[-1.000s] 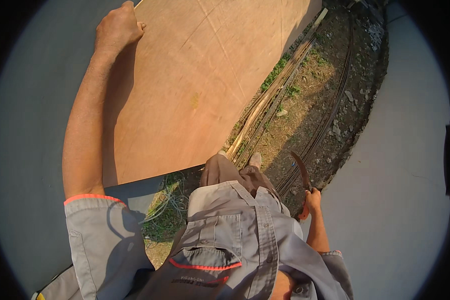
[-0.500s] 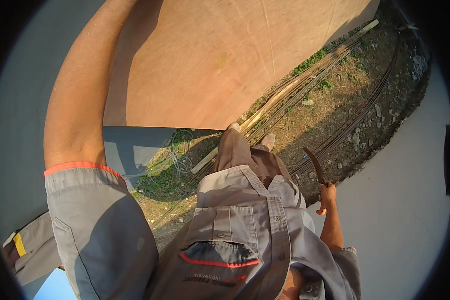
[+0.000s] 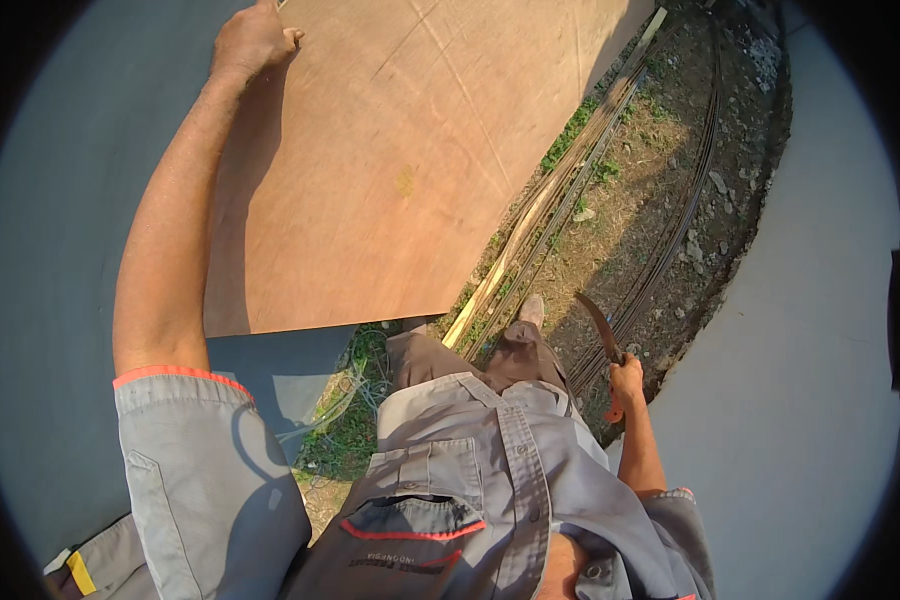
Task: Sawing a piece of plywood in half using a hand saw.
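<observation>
A broad reddish-brown plywood sheet [image 3: 390,190] fills the upper middle of the view. My left hand [image 3: 250,42] is closed at the sheet's far left edge, its thumb lying over the face; the other fingers are partly cut off by the top of the picture. Low on the right, my right hand [image 3: 627,380] grips a curved pruning saw [image 3: 600,325] by its orange handle. The blade points forward and left, over the ground and apart from the sheet.
Long thin wooden strips and rods [image 3: 530,220] lie on the grassy ground to the right of the sheet. A tangle of pale cord [image 3: 355,385] lies left of my legs. Grey wall-like surfaces [image 3: 780,330] flank the strip of ground, and my shoe [image 3: 532,310] stands beside the strips.
The left hand has come into view at the top. The sheet's near edge sits lower in the picture, and the saw and right hand appear slightly farther left.
</observation>
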Demonstrator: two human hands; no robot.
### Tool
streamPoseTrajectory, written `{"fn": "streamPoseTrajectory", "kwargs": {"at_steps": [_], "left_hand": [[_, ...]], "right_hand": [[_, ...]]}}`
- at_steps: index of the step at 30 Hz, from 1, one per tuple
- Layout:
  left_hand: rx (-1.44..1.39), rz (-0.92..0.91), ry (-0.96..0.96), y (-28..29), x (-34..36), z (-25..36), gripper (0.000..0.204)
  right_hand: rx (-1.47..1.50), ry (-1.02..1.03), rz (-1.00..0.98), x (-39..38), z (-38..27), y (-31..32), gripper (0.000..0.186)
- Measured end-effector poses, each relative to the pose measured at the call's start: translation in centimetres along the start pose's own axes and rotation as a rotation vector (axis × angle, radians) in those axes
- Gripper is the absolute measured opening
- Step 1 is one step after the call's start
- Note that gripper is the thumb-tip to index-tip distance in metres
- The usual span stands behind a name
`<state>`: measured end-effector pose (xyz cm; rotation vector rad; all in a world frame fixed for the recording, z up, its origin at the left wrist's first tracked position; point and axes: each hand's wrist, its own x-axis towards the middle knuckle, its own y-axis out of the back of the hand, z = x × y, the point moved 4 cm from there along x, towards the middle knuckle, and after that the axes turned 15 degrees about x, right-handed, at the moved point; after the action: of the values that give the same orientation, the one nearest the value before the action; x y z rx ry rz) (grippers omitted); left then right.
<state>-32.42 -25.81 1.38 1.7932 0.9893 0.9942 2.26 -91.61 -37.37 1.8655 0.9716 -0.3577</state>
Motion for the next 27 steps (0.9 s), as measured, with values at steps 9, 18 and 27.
{"fn": "streamPoseTrajectory", "kwargs": {"at_steps": [9, 18, 27], "left_hand": [[-0.105, -0.156, -0.331, 0.0, 1.2, -0.5, 0.033], [-0.932, -0.590, -0.254, -0.2, 0.1, 1.5, 0.042], [-1.023, -0.474, -0.464, 1.6, -0.6, 3.0, 0.048]], "right_hand": [[1.046, 0.251, 0.096, -13.6, -22.6, -6.0, 0.043], [1.455, 0.415, -0.004, -20.1, -35.1, -13.7, 0.058], [1.587, 0.511, -0.060, -18.3, -42.0, -15.8, 0.056]]}}
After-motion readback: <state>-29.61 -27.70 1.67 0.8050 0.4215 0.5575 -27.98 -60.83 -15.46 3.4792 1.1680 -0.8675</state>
